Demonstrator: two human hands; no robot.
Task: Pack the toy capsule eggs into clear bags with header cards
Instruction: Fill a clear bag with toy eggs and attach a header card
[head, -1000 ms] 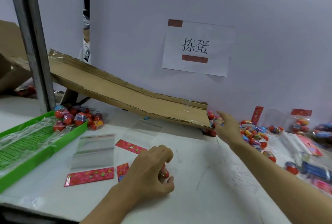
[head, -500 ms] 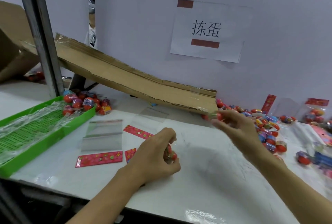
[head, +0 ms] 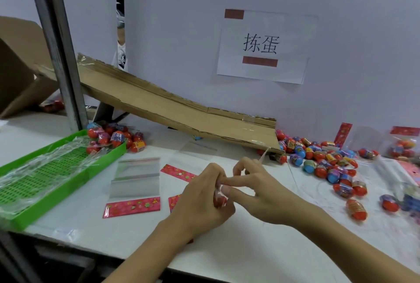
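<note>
Right hand (head: 256, 188), a second ago stretched out to the loose egg pile below the low end of the cardboard ramp, is now drawn back and set against the left hand (head: 204, 201) just in front of that ramp end; half a second ago the two were apart. Camera view has dipped and closed in as well.

Left hand: fingers curled round a red capsule egg (head: 220, 201), which seems to sit in thin clear film, presumably a bag; the film is hard to make out. Right hand: forefinger laid across to the left hand, thumb and further fingers bent; whether it carries an egg of its own cannot be told.

Step in hand, as judged: feeding an egg into the held bag. Done well, the left keeps the bag mouth open and upright while the right pushes the egg fully down, so nothing rolls off across the surface (head: 227, 251).

Left of the ramp end: flat clear bags (head: 136, 178), red header cards (head: 133, 206), green tray (head: 45, 180) lined with plastic, small egg cluster (head: 116, 138).

Right of the ramp end: loose egg pile (head: 327, 160), finished bags with cards against the wall.

Cardboard ramp (head: 177, 110): slopes down rightward, under a paper sign.
</note>
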